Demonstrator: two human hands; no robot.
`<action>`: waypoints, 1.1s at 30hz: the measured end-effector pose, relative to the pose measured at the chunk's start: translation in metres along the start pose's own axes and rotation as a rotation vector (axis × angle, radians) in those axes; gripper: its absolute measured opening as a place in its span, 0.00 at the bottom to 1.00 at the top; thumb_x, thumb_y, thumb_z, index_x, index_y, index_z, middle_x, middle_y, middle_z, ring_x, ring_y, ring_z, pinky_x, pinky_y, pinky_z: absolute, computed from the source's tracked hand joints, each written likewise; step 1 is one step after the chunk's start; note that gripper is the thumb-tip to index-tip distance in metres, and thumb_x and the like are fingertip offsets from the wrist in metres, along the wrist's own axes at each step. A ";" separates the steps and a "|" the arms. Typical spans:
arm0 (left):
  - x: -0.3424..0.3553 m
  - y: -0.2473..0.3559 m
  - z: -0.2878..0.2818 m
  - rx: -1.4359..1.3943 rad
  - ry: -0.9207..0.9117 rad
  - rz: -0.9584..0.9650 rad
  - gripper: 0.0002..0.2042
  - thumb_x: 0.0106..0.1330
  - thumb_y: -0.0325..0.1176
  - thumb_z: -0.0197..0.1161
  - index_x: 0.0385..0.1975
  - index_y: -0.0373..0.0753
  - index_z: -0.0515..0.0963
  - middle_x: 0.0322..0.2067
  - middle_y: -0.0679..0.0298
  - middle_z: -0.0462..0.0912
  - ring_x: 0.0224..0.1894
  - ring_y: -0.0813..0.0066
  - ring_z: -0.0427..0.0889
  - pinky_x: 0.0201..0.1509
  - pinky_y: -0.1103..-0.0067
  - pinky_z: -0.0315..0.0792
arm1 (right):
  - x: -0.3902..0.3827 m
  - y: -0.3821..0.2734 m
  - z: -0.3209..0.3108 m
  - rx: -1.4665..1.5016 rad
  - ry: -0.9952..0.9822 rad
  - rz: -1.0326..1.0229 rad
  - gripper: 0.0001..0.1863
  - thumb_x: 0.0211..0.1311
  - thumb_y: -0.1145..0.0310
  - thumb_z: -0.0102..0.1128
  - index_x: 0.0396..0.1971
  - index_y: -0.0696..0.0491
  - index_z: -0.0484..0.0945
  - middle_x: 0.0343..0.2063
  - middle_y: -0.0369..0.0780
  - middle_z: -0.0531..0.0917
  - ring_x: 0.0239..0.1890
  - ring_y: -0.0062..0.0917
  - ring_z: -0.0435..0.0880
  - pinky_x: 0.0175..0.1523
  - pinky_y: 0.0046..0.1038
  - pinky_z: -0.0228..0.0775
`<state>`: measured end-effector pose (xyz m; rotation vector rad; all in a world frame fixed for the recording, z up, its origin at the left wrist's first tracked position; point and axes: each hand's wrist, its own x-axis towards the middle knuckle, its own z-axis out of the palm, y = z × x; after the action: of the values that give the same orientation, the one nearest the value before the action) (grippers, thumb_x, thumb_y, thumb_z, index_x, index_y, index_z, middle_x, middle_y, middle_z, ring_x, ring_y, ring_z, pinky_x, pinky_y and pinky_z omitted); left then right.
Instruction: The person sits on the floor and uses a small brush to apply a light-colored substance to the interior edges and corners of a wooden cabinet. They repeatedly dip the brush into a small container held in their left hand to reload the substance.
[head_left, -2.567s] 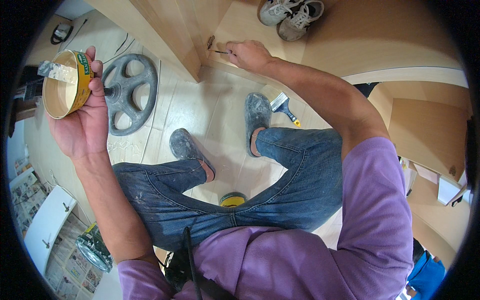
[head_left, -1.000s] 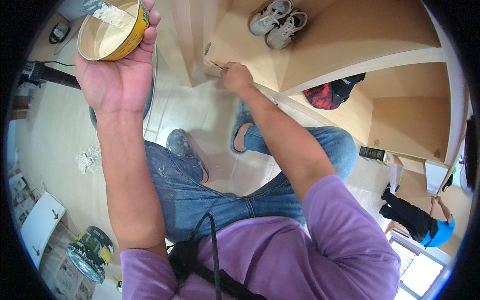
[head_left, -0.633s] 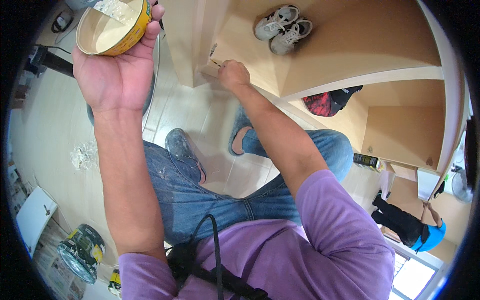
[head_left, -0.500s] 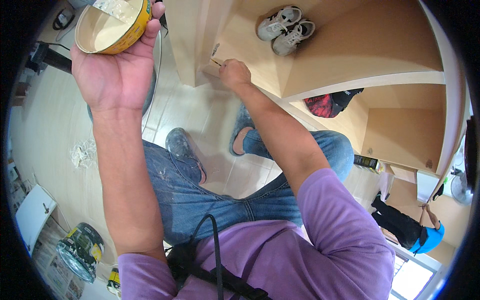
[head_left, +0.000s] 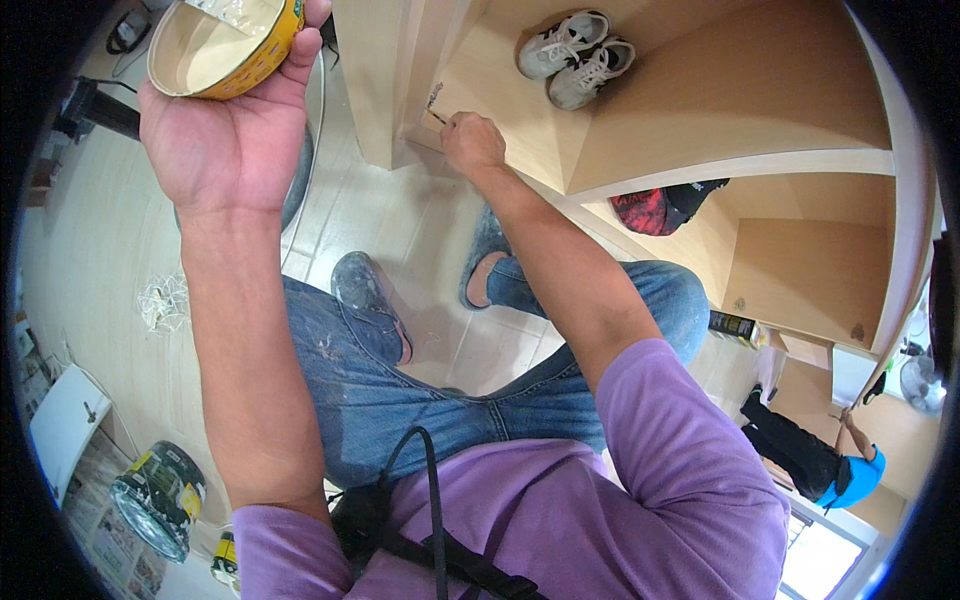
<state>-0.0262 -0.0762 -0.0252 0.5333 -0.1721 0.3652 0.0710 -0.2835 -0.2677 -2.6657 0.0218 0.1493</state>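
Observation:
My left hand (head_left: 222, 150) holds a yellow tin (head_left: 255, 65) of cream-coloured paste, its fingers wrapped round the side. A paste-coated flat blade (head_left: 228, 14) lies across the tin's top. My right hand (head_left: 474, 140) pinches a thin stick-like tool (head_left: 437, 116), possibly a fine brush, whose tip is at a small dark damaged patch (head_left: 434, 96) in the corner of a light wooden cabinet (head_left: 515, 125). A pair of white sneakers (head_left: 573, 60) sits in that compartment, beyond the hand.
A red-and-black cap (head_left: 650, 208) is in the adjoining compartment. A co-worker (head_left: 800, 450) in blue stands at the right. Cable, paint cans (head_left: 157, 497), a white panel (head_left: 65, 425) and newspaper lie at lower left. A black post (head_left: 105, 110) on a base is behind my left hand.
Since the oldest frame, my left hand has risen toward the top with the tin and the view has shifted. Lately my right hand has edged slightly upward, the tool's tip closer to the patch.

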 end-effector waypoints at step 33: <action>0.001 0.000 0.000 0.040 0.017 0.002 0.25 0.79 0.47 0.43 0.56 0.29 0.74 0.44 0.41 0.84 0.37 0.53 0.88 0.34 0.74 0.88 | -0.015 -0.001 -0.009 -0.023 0.074 -0.042 0.14 0.61 0.63 0.58 0.35 0.55 0.89 0.35 0.53 0.88 0.42 0.50 0.87 0.51 0.46 0.79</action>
<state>-0.0255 -0.0765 -0.0247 0.5694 -0.1487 0.3753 0.0566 -0.2871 -0.2582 -2.6910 -0.0117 0.0371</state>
